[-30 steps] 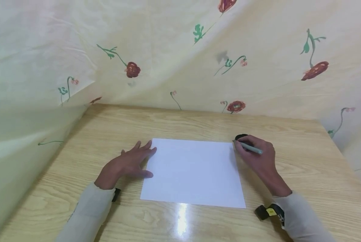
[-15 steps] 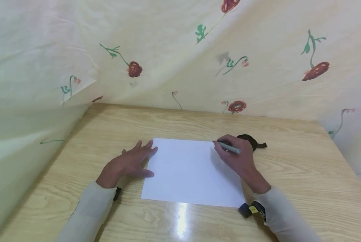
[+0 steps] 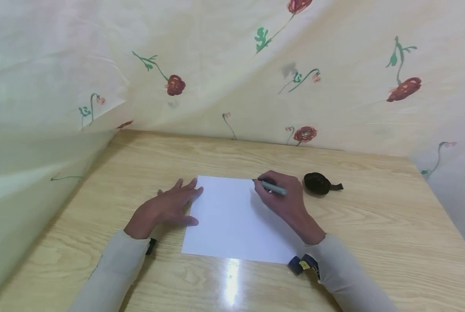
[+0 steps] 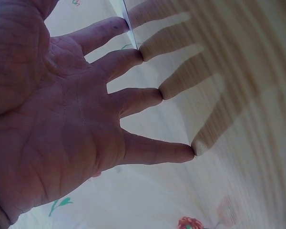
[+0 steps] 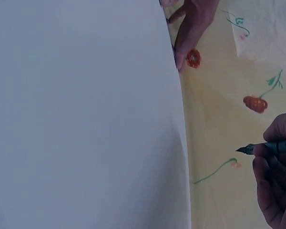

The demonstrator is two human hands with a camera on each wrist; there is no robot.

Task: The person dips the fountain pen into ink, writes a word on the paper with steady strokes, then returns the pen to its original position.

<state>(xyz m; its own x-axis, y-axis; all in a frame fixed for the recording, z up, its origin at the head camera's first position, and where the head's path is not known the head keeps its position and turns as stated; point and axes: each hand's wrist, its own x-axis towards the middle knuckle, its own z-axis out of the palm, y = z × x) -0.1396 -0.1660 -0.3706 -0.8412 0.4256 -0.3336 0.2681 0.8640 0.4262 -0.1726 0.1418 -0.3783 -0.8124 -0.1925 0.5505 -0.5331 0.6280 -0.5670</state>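
Observation:
A plain white sheet of paper (image 3: 224, 216) lies on the table, with no marks that I can make out. My left hand (image 3: 166, 209) is spread at its left edge, fingertips and thumb on the sheet's margin. In the left wrist view the left hand's straight fingers (image 4: 148, 150) touch the wooden surface. Over the sheet's far edge, my right hand (image 3: 284, 197) pinches a grey-green pen (image 3: 274, 188) between thumb and fingers, dark tip pointing left. The right wrist view shows the pen (image 5: 274, 147) tip beyond the sheet (image 5: 86, 95); contact with paper cannot be made out.
A black rounded object (image 3: 317, 183) with a short tab lies right of the sheet on the wooden table (image 3: 380, 225). A flower-patterned cloth (image 3: 216, 65) hangs behind the table and along its sides. Both wrists carry small dark devices.
My right hand has moved left with the pen, from the sheet's far right corner along its far edge. This uncovers the black object. The left hand has stayed in place.

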